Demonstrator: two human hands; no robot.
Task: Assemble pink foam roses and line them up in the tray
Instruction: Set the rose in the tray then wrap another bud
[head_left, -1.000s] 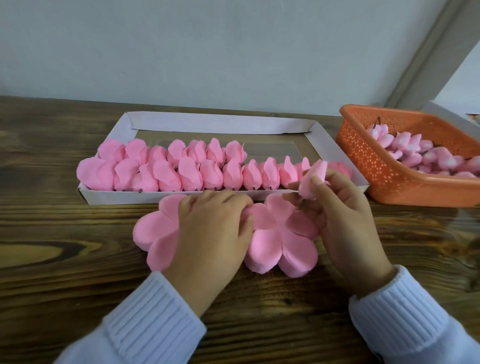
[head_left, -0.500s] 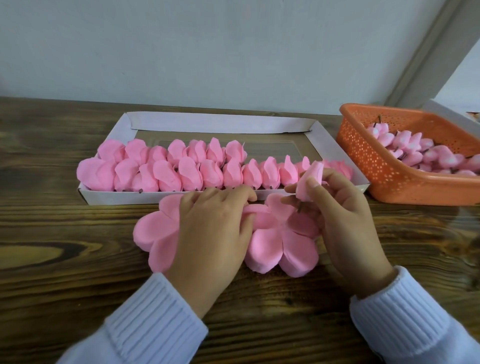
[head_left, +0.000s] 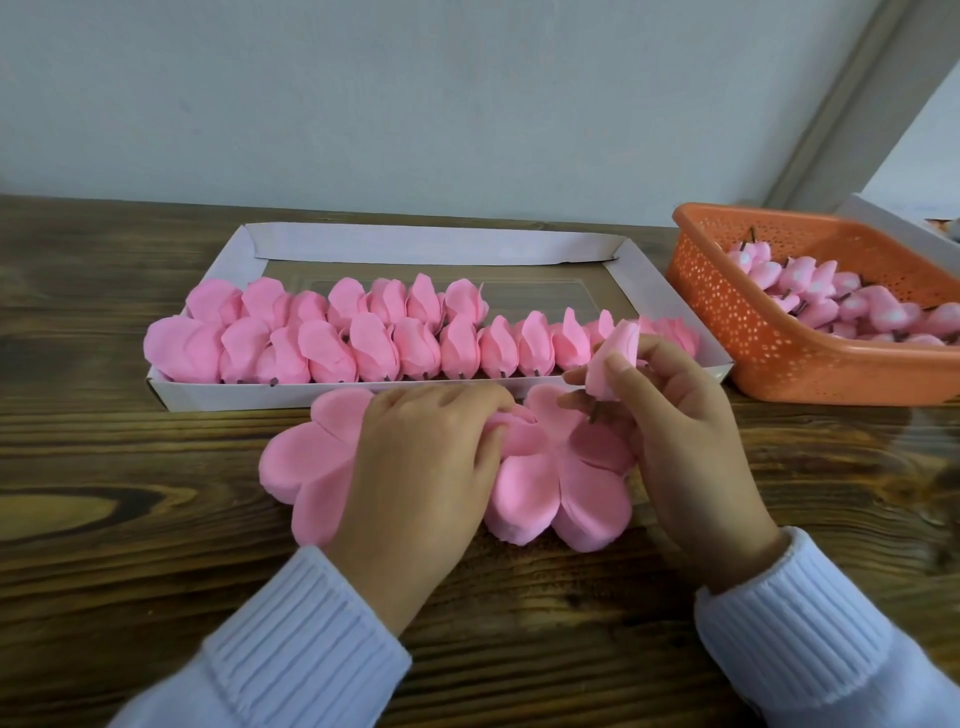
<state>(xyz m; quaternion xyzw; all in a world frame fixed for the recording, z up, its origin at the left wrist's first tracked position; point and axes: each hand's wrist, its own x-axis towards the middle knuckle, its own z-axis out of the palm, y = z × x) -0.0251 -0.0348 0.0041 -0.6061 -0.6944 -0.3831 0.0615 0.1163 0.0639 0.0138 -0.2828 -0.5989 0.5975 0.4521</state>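
Bud (head_left: 615, 358) is pinched in the right hand (head_left: 691, 431), thumb and fingers clamped on it. Its short dark stem (head_left: 594, 414) is pointed down at the flat petal cutouts (head_left: 566, 488) on the table (head_left: 130, 519), judged to be lined up for pushing through a cutout centre.

Left hand (head_left: 421, 467) is laid on the cutouts, fingers together and curled. A petal edge appears to be pinched up by thumb and forefinger, probably to peel one layer while the rest is pinned.

Cutouts are kept just in front of the tray (head_left: 431, 244), so finished roses (head_left: 363, 343) need only a short move. Roses are lined up in two rows: the near row runs almost the full width, the far row covers the left half. Spare buds (head_left: 831, 301) are heaped in the orange basket (head_left: 727, 312), just right of the tray.

Hidden:
- Left fingertip contact and the left cutout's centre are covered by the hand.
- Layer count cannot be told.
- Near row's right end is blocked by the right hand.
- Basket is cut off at the frame edge.
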